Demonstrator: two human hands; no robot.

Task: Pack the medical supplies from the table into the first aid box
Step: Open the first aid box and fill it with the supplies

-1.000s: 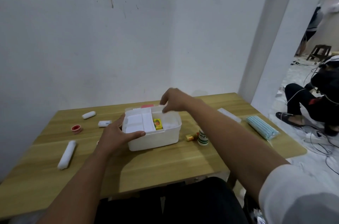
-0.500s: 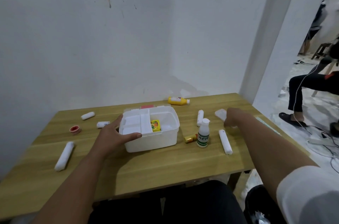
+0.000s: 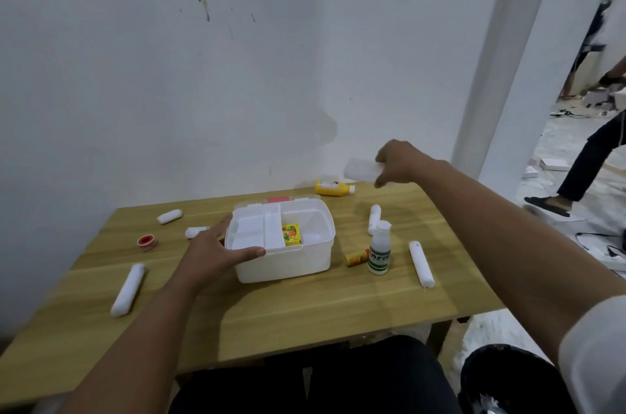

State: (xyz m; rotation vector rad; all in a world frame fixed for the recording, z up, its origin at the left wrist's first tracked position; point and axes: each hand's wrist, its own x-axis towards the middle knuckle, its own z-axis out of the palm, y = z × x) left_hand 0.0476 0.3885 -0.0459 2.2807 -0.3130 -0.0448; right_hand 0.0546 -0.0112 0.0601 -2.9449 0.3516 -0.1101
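White plastic first aid box [image 3: 284,256], lid off, mid-table [image 3: 305,312], with divider tray and yellow carton [image 3: 292,234] inside. Steadied by left hand [image 3: 216,252], fingers spread straight against its corner. Pale packet [image 3: 360,170] pinched aloft in right hand [image 3: 403,164].

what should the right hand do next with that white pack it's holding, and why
Probably carry the white pack leftward and down into the open right compartment of the first aid box. The right hand holds it in the air beyond the box, that compartment holds only a small yellow box, and the left hand rests on the box's left rim, steadying it.
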